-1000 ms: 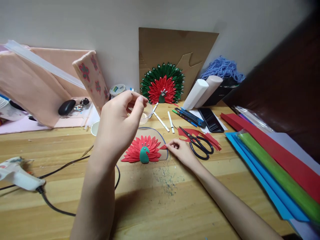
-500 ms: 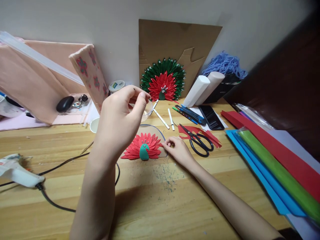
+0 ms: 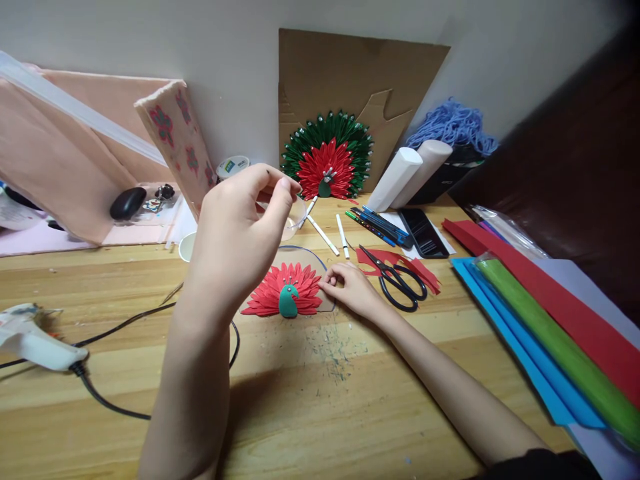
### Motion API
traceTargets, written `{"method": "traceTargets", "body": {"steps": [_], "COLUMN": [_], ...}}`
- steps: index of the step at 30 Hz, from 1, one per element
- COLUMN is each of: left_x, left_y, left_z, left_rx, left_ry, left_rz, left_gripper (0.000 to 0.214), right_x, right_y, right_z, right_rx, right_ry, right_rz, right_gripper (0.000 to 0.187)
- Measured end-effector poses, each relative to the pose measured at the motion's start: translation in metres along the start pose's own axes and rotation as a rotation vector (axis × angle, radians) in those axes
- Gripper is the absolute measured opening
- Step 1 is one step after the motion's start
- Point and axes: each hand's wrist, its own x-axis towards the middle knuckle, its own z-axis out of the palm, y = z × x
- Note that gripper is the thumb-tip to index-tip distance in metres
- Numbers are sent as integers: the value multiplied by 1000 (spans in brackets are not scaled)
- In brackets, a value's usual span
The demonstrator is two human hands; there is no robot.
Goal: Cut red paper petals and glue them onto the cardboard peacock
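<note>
A red paper peacock fan with a teal body (image 3: 287,293) lies flat on a clear half-round sheet on the wooden table (image 3: 350,400). My right hand (image 3: 350,288) rests at its right edge, fingers pinched on the edge of the fan. My left hand (image 3: 240,233) is raised above the table, thumb and fingers closed on a small clear plastic cup (image 3: 295,217). A finished green and red peacock (image 3: 327,159) leans on a cardboard sheet (image 3: 350,80) at the wall.
Black scissors (image 3: 397,283) lie on red scraps right of my right hand. Pens and white sticks (image 3: 373,227), a dark phone (image 3: 423,233), rolled coloured paper sheets (image 3: 545,333) at the right. A glue gun (image 3: 30,333) with its black cord lies left. Pink fabric bag and a mouse (image 3: 127,202) at back left.
My right hand has slid a little left, closer onto the red fan's edge. The left hand has stayed raised with the cup. The view has tipped slightly.
</note>
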Motion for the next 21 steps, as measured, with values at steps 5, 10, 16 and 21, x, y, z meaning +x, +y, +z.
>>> {"method": "traceTargets", "body": {"steps": [5,10,16,21], "left_x": [1,-2,-49,-92], "left_y": [0,-1,-29,-51], "left_z": [-2,4,41,72], "left_rx": [32,192,455,575], "left_ry": [1,-111,-490,-487], "left_rz": [6,0,-56,-41], "left_gripper": [19,21,18,20], "right_x": [0,-1,-1,1], "right_y": [5,9,15,17], "right_z": [-4,-6,-6,-8], "right_rx": [21,10,-3,3], "right_ry": [-28,-34,-42,-56], "right_rz": [13,0,-47,-68], "right_gripper": [15,17,14,13]}}
